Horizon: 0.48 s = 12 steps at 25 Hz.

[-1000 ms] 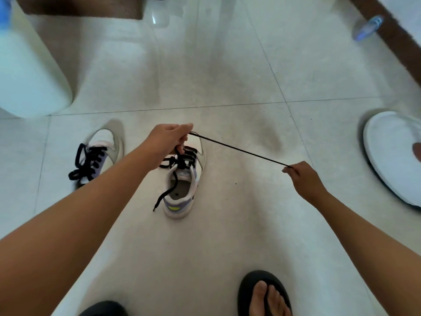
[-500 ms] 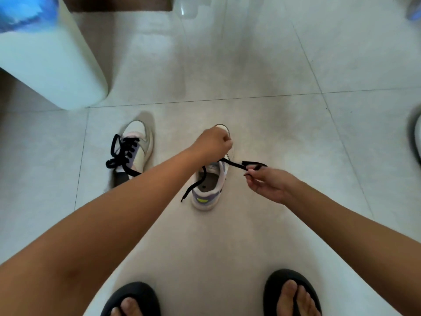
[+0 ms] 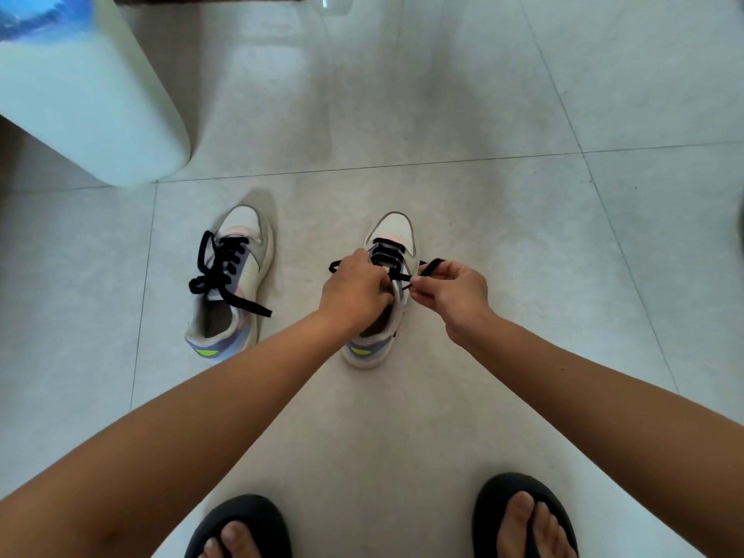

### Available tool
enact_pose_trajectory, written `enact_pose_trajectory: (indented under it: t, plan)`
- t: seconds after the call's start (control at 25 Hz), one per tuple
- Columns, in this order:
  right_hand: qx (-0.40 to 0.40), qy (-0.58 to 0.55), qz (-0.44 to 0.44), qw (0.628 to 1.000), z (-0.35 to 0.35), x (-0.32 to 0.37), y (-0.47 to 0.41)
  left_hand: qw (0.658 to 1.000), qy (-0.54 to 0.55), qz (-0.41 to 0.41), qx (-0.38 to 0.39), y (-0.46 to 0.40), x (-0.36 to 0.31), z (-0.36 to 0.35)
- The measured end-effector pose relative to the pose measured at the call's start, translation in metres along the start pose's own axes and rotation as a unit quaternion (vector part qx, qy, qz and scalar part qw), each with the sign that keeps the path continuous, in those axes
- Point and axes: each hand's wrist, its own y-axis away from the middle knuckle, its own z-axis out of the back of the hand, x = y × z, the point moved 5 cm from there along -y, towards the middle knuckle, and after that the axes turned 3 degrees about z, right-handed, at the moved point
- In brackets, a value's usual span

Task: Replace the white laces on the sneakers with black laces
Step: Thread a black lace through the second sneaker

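Pale floor tiles [image 3: 443,114] fill the view, and the sneaker being laced [image 3: 382,316] stands upright on them, toe pointing away from the person and heel nearest the person's sandalled feet [image 3: 523,517]. Its long axis runs straight out from the body, so both hands meet it from the heel end, reaching over the opening to the eyelets.

Over this sneaker's tongue, the left hand [image 3: 356,294] has its fingers curled down at the upper eyelets, gripping the black lace [image 3: 386,251] there; exactly which strand it pinches is hidden by the knuckles. Just right of the sneaker, the right hand [image 3: 451,294] pinches the free end of the same lace between thumb and fingertips, a small loop standing up above the grip. Both hands are about equally near; the right holds the working end, so it seems the one to thread or pull next, drawing sideways away from the shoe.

Left of this sneaker, well apart, the other sneaker [image 3: 233,283] already carries a black lace with loose ends. Farther left and beyond stands a white bin [image 3: 88,94].
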Motion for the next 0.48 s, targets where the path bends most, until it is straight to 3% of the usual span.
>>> enact_pose_trajectory:
  t: [0.32,0.48]
  plan:
    - [-0.002,0.093,0.07,0.993,-0.004,0.007,0.0,0.998,0.025,-0.004,-0.056,0.004,0.004,-0.002]
    - [-0.014,0.173,0.094,0.98,-0.001,0.002,0.004,0.99,0.114,0.036,-0.073,0.02,0.01,-0.019]
